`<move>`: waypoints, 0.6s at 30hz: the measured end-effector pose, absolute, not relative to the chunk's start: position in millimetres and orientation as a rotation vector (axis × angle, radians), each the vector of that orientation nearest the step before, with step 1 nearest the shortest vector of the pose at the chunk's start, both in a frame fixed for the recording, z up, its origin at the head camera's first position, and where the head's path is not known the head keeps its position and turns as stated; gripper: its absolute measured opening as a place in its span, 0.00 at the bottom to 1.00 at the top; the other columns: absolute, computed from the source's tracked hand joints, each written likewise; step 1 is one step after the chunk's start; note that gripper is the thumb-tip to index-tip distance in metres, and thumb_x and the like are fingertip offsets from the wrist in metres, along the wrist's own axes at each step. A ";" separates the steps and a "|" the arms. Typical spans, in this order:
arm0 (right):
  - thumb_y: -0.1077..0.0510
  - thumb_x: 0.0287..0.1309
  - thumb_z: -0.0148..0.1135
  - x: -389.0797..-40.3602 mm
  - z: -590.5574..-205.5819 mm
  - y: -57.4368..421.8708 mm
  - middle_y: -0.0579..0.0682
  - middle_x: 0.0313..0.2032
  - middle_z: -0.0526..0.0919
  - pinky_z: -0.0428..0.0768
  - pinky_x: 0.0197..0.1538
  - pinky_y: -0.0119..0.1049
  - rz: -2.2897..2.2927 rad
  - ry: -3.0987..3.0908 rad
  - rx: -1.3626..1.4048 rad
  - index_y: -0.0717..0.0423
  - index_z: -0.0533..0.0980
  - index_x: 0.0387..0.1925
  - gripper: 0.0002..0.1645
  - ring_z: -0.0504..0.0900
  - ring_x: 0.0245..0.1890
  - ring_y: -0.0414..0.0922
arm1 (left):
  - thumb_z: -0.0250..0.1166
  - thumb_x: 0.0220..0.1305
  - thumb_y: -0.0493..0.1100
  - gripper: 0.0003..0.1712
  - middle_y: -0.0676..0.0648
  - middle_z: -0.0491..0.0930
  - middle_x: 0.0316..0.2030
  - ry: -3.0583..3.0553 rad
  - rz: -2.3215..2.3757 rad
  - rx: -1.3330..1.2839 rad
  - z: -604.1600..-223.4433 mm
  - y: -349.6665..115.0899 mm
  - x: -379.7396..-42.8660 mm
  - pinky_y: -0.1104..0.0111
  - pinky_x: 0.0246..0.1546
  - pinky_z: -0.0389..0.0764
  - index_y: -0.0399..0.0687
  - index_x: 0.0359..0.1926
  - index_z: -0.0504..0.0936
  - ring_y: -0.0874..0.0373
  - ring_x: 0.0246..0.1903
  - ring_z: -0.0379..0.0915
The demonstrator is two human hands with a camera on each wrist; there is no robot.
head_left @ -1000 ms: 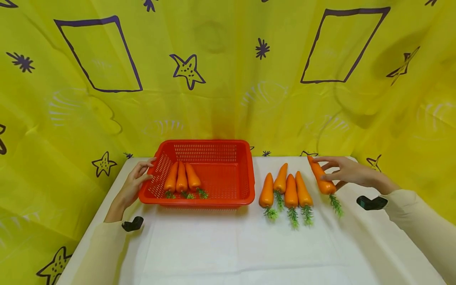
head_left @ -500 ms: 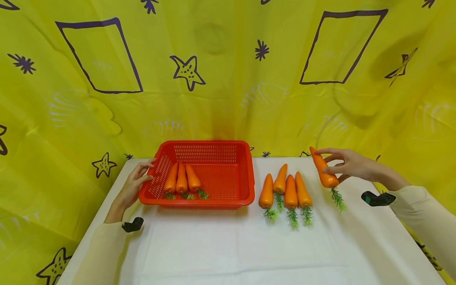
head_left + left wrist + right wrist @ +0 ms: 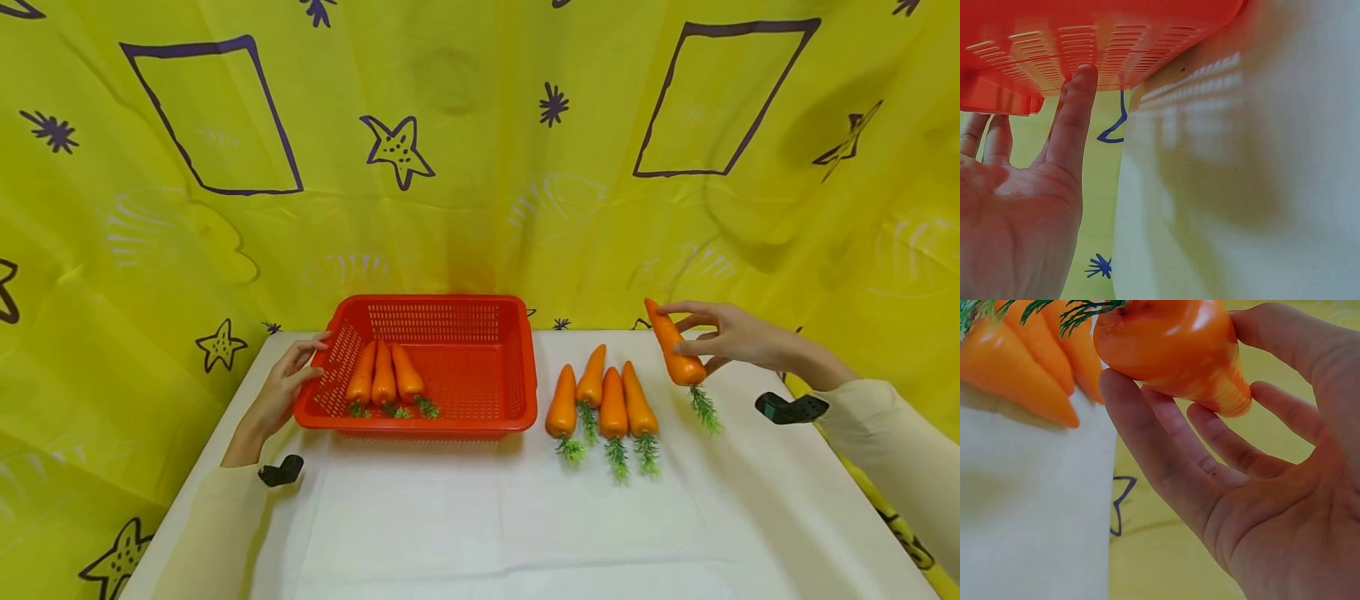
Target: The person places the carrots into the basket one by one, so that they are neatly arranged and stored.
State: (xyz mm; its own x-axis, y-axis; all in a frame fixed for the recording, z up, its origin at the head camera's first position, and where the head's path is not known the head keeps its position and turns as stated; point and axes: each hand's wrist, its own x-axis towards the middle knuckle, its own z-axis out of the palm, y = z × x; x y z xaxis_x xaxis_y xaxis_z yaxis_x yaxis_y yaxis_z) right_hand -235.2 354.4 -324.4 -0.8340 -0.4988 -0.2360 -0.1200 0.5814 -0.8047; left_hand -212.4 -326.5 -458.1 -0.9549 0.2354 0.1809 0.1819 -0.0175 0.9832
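My right hand (image 3: 750, 337) pinches a glossy orange carrot (image 3: 672, 350) between thumb and fingers, raised over the right side of the table. Its tip points up and away, and its green top hangs down; the right wrist view shows the fingertips around its thick end (image 3: 1166, 337). On the left, my left hand (image 3: 277, 387) touches the side of a red plastic basket (image 3: 420, 425), fingers fairly straight. The left wrist view shows a digit (image 3: 1072, 125) up against its slotted wall (image 3: 1116, 53). Inside the basket, three carrots (image 3: 383, 375) lie side by side at the left.
Between the basket and my right hand, several more carrots (image 3: 612, 404) lie in a loose group on the white tablecloth (image 3: 420, 517). A yellow patterned curtain (image 3: 480, 208) hangs behind the table and along both sides.
My right hand has lifted the carrot higher, first shifting a little right, then slightly back left. The left hand, the basket and the other carrots have stayed in place.
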 end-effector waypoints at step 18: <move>0.53 0.68 0.68 -274.2 -292.1 268.4 0.69 0.71 0.62 0.87 0.45 0.47 -1.073 2.366 -0.646 0.48 0.59 0.79 0.44 0.88 0.40 0.57 | 0.53 0.77 0.33 0.17 0.42 0.51 0.79 2.135 2.193 0.488 -460.7 -328.4 -215.0 0.73 0.56 0.78 0.35 0.63 0.67 0.51 0.77 0.44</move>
State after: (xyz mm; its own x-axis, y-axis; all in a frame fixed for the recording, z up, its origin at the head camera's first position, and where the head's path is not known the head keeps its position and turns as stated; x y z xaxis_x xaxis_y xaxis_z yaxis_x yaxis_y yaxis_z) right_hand -274.2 268.4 -292.1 -0.7835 -0.5838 -0.2127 -0.2245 0.5852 -0.7792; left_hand -215.0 -328.4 -460.7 -0.9494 0.2474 0.1935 0.1868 -0.0505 0.9811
